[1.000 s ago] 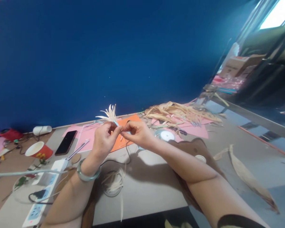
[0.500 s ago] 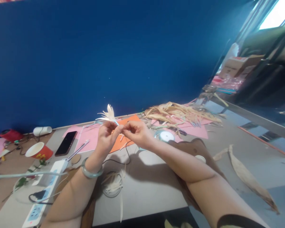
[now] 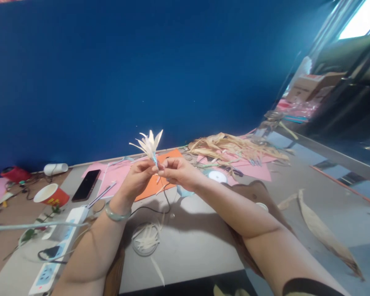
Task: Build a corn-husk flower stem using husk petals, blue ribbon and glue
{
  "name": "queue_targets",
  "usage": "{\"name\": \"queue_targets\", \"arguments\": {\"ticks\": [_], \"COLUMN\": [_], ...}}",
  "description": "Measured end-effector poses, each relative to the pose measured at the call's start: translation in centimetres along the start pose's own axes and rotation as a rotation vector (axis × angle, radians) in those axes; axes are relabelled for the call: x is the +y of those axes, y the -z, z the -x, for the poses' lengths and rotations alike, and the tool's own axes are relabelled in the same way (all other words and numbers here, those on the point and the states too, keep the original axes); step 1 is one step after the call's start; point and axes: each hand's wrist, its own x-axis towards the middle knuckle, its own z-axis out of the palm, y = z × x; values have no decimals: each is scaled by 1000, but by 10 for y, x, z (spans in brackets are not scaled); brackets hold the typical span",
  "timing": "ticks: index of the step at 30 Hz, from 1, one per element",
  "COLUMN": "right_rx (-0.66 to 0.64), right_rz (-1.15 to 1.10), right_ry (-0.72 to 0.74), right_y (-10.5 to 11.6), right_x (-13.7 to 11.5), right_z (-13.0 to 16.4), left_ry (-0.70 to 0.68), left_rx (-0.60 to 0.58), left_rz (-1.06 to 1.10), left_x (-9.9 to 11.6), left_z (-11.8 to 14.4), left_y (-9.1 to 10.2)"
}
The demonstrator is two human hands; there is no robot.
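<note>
A cream-coloured flower of pointed, husk-like petals (image 3: 149, 144) stands upright above my fingertips, with pale blue wrapping round its base. My left hand (image 3: 141, 174), a jade-like bangle at its wrist, pinches the flower's stem. The fingers of my right hand (image 3: 179, 172) are closed at the same stem, touching the left fingertips; whether a strand of the blue wrapping is between them is too small to tell. Below the hands, a round dish (image 3: 146, 239) holds cut pale strips. A white spool (image 3: 217, 176) lies just beyond my right forearm.
Dried husks (image 3: 234, 146) are heaped on pink paper at the back. Orange paper (image 3: 154, 187) lies beneath the hands. To the left are a phone (image 3: 86, 185), a paper cup (image 3: 54, 195) and a power strip (image 3: 57, 250) with cables. A blue partition (image 3: 142, 74) rises behind the table.
The flower has turned more upright and its petals show more spread. My left hand has rotated slightly, and both hands remain together at the stem.
</note>
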Motion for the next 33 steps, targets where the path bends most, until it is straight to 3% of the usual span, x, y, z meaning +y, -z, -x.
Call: {"name": "queue_targets", "arguments": {"ticks": [12,20,23,29,33], "right_rx": [286,265,185,46,23], "right_rz": [410,376,271,128,66], "right_ry": [173,222,157,34,14], "right_y": [-11,-12,-9,-3,-1], "right_x": [-8,1,0,-7,-5], "right_z": [6,3,3,4,2], "left_ry": [19,20,58,133,100], "left_rx": [202,347,281,-50,-50], "left_rz": [-298,-168,-73,53,58], "left_x": [14,2,3,7,5], "left_z": [1,2,3,3,2], "left_y": [-8,-16,-17,-8,-3]}}
